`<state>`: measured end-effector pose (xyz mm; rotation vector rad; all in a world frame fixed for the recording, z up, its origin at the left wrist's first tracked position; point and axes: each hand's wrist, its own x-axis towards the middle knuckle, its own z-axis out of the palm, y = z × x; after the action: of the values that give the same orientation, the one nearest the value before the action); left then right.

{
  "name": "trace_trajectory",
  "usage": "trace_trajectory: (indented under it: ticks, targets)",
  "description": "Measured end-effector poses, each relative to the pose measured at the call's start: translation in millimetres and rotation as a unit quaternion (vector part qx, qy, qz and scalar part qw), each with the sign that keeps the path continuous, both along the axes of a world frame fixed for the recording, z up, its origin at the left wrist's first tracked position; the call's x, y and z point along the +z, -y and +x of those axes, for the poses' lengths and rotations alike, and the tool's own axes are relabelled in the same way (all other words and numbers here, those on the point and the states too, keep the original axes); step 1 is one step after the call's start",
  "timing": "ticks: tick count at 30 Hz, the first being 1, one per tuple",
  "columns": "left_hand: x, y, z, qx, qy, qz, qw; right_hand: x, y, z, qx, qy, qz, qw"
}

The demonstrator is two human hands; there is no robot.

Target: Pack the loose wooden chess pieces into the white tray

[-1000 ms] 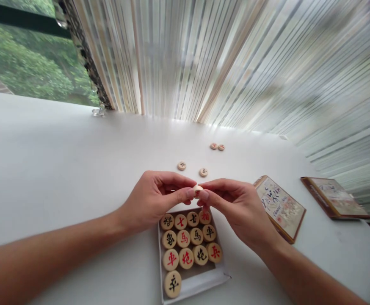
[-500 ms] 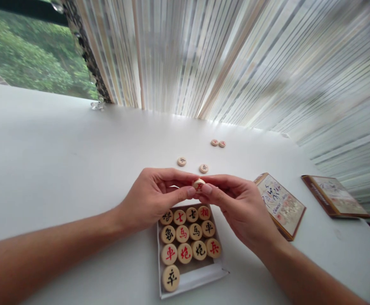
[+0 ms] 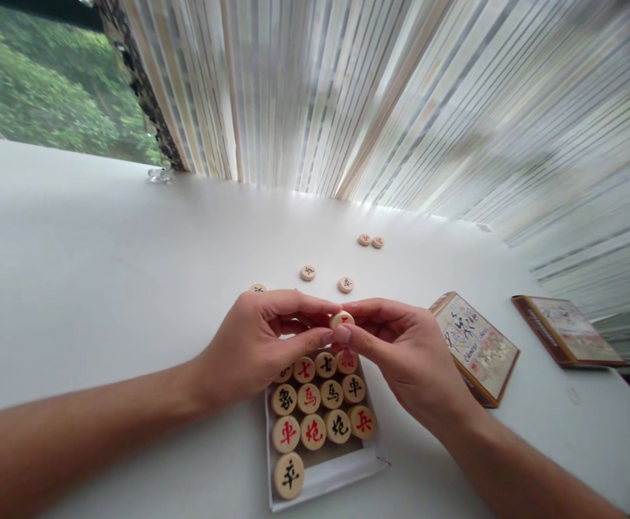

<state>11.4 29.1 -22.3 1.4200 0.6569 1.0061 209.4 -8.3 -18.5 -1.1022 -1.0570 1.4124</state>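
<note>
Between the fingertips of both hands is a round wooden Chinese chess piece with a red character, partly covered by my right thumb. My left hand pinches it from the left, and my right hand from the right. Just below the hands lies an open white box with rows of Chinese chess pieces marked in red and black. A black-character piece lies alone in its front row, at the left. My hands overlap the box's far edge and hide part of its back row.
Beyond my hands lie two black-character pieces and a pair of red ones. Another piece peeks out behind my left hand. Two printed Chinese chess box parts rest at the right. A striped string curtain hangs behind the table.
The held piece has turned slightly, and my right thumb covers more of its character. A piece behind my left hand now shows. The view has shifted a little.
</note>
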Motion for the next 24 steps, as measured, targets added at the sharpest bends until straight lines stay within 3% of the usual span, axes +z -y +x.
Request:
trace_trajectory:
  ticks: [4,8,15,24]
  targets:
    - [0.9,2,-1,0.006,-0.027,0.054,0.998,3.6,0,-1,-0.003,0.002,-0.005,1.0]
    - [1.2,4,-1,0.004,-0.028,0.06,0.998,9.1,2,-2,0.007,0.011,0.009,1.0]
    - [4.0,2,1,0.016,-0.001,0.006,1.0,10.8,5,-3,0.022,0.041,0.05,0.998]
    - [1.2,3,2,0.028,0.034,-0.063,0.997,3.1,4,-1,-0.043,0.066,0.104,0.991]
